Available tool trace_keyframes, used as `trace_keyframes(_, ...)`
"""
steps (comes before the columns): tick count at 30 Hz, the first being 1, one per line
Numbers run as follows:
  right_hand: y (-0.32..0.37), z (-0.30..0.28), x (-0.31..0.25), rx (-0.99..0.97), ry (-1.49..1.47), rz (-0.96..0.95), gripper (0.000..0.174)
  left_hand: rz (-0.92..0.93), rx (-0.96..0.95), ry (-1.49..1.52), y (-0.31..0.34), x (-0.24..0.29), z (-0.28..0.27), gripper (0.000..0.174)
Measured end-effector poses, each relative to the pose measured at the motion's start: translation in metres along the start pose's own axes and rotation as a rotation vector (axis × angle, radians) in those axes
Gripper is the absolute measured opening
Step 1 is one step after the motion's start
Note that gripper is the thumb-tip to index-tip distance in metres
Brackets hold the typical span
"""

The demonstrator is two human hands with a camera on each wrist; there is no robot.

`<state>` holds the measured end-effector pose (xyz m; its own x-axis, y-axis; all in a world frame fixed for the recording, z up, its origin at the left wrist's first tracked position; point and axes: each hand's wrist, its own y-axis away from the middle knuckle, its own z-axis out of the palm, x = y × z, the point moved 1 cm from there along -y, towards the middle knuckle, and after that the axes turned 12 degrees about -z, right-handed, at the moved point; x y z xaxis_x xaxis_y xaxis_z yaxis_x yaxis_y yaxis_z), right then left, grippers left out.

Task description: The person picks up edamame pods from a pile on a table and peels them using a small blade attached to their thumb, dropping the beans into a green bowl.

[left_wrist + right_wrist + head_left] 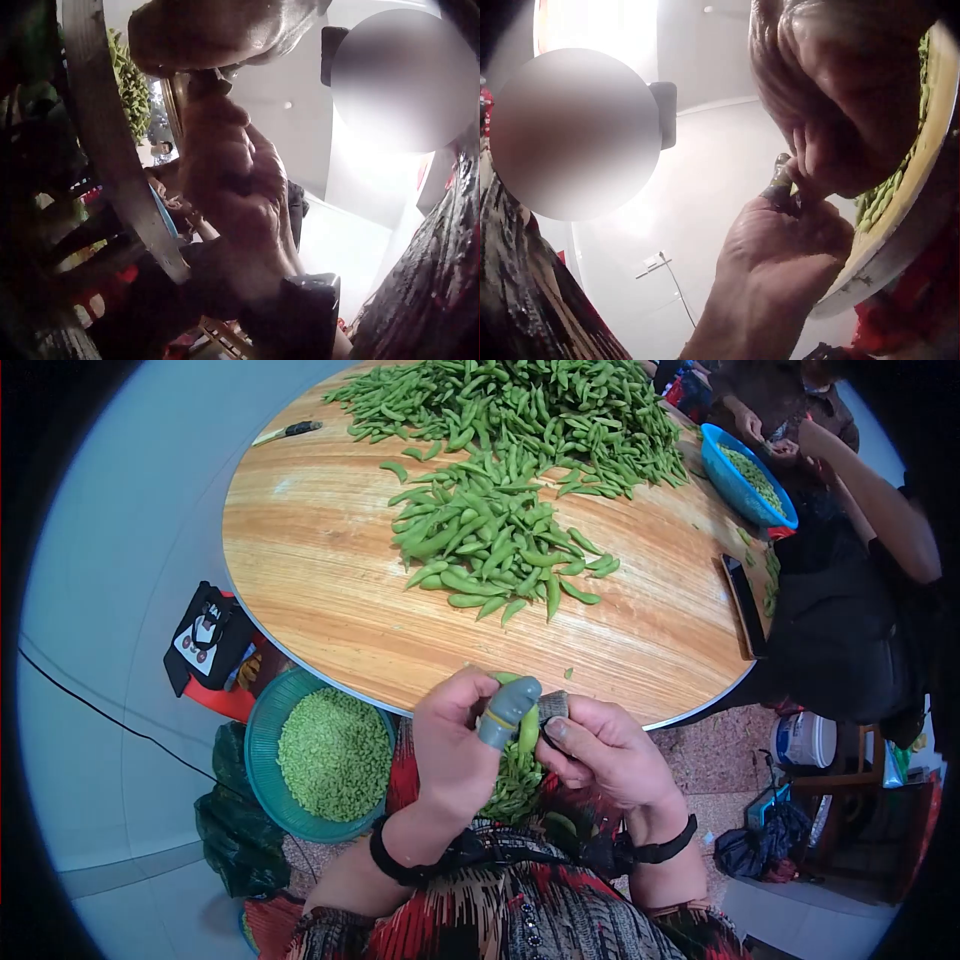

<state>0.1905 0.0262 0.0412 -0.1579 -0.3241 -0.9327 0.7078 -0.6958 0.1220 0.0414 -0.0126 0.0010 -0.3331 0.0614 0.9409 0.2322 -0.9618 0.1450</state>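
Note:
My left hand, with grey covers on its fingertips, pinches a green soybean pod just in front of the table edge. From the other side, the curled fingers and thumb of my right hand grip at the same pod; a grey wrap covers one finger. In the right wrist view, a bit of green shows where the left hand meets the right hand. More pods lie in the lap beneath. Loose pods are spread on the wooden table ahead.
A large heap of pods covers the table's far side. Shelled beans fill a green basket at left. A phone lies at the right table edge. Another person's hands are over a blue basin. A white bucket stands at right.

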Motion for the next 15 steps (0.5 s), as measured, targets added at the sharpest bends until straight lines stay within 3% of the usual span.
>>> trace_keyframes(1, 0.000, 0.001, 0.001, -0.001, -0.001, 0.001, 0.020, 0.099, 0.010, -0.142, 0.001, 0.001, 0.001, 0.008)
trace_keyframes(5, 0.002, 0.004, 0.006, 0.042, -0.146, 0.041, 0.020, 0.224, -0.023, -0.106, 0.001, 0.005, 0.005, 0.012)
trace_keyframes(7, 0.003, 0.004, 0.008, 0.058, -0.187, 0.062, 0.021, -0.133, -0.263, 0.361, -0.001, 0.010, 0.006, 0.015)
trace_keyframes(8, 0.003, 0.006, 0.008, 0.054, -0.270, 0.068, 0.021, -0.135, -0.262, 0.363, -0.003, 0.010, 0.002, 0.015)
trace_keyframes(10, 0.003, 0.007, 0.007, 0.048, -0.352, 0.074, 0.021, -0.325, -0.451, 0.599, -0.007, 0.008, -0.006, 0.016)
trace_keyframes(13, -0.001, 0.006, 0.006, 0.037, -0.468, 0.079, 0.021, -0.312, -0.524, 0.626, -0.012, 0.013, -0.006, 0.013)
trace_keyframes(14, -0.003, 0.003, 0.007, 0.082, -0.285, 0.037, 0.018, -0.312, -0.524, 0.627, -0.011, 0.016, -0.002, 0.013)
trace_keyframes(15, -0.006, 0.000, 0.006, 0.123, -0.099, -0.006, 0.016, -0.283, -0.334, 0.370, -0.011, 0.020, 0.003, 0.017)
